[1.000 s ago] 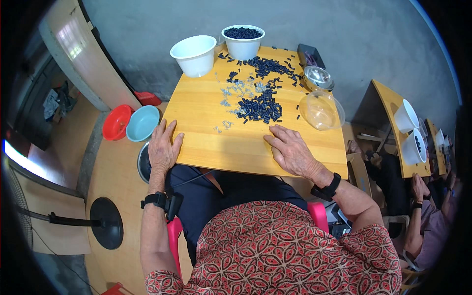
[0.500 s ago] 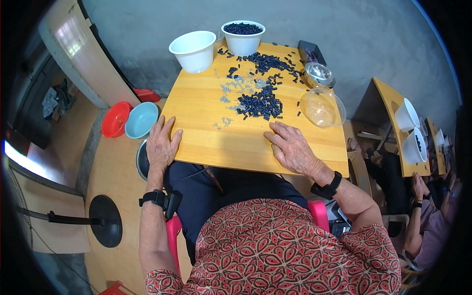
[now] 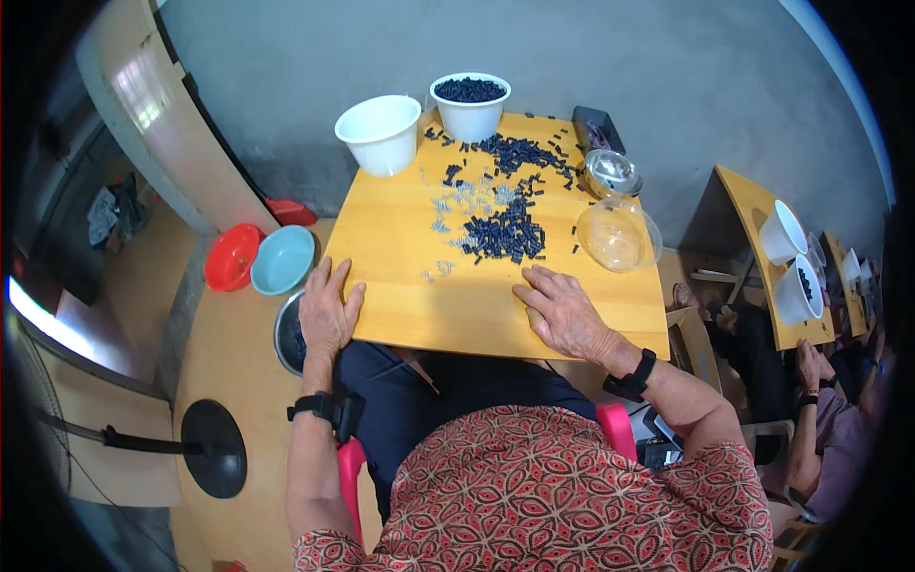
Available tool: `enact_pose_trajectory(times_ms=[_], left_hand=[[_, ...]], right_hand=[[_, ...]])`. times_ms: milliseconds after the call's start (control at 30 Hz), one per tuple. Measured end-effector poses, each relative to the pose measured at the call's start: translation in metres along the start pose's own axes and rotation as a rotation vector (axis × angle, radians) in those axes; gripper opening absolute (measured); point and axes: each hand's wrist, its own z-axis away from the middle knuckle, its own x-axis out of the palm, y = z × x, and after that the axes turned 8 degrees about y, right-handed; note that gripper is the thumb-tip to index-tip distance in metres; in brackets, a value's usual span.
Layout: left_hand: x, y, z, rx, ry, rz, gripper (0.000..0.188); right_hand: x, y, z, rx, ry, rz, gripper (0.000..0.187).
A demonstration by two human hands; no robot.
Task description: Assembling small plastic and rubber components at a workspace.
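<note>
Only the tabletop (image 3: pixel 400 286) is being touched by the left hand (image 3: pixel 331 310) and the right hand (image 3: pixel 569 315), and nothing is being held in either. For this resting to be done well (it is only a judgement), weight should be shared between the two hands, and the fingertips should be placed short of the black pieces (image 3: pixel 505 234), because such small parts would probably be rolled or scattered by a light touch. The nearest of these are being seen just beyond the right hand's fingertips, to its left. The small pale pieces (image 3: pixel 467 198) are being seen farther away, between the hands, and a clear plastic bowl (image 3: pixel 620 250) beyond the right hand, to its right.

The left hand is being rested back upward at the near left edge, its fingers directed away from the body and its thumb spread well apart. The right hand is being rested back upward also, with slightly bent fingers angled leftward. Its fingers are being held near each other, around no object. The left forearm (image 3: pixel 317 458) is being held nearly straight, while the right forearm (image 3: pixel 684 396) is being slanted inward.
</note>
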Motion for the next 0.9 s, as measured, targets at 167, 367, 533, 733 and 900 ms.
enact_pose_trajectory(times_ms=[167,367,533,733,900], left_hand=[[0.0,0.0002,-0.0018,-0.027,-0.009,0.026,0.049],[-0.0037,0.0035,-0.004,-0.053,-0.006,0.027,0.049],[0.0006,-0.0041,-0.0038,-0.028,0.012,0.02,0.05],[0.0022,-0.0046,0.0011,-0.038,-0.009,-0.004,0.05],[0.0035,-0.0053,0.0016,-0.023,0.009,0.01,0.05]], right_hand=[[0.0001,0.0009,-0.0012,-0.013,-0.016,-0.008,0.04],[-0.0026,-0.0022,-0.005,-0.006,0.0,0.007,0.041],[0.0008,-0.0028,-0.0045,0.005,0.002,-0.013,0.043],[0.0022,-0.0014,-0.0012,-0.001,0.017,-0.022,0.043],[0.002,0.0005,0.0006,-0.017,0.047,-0.003,0.042]])
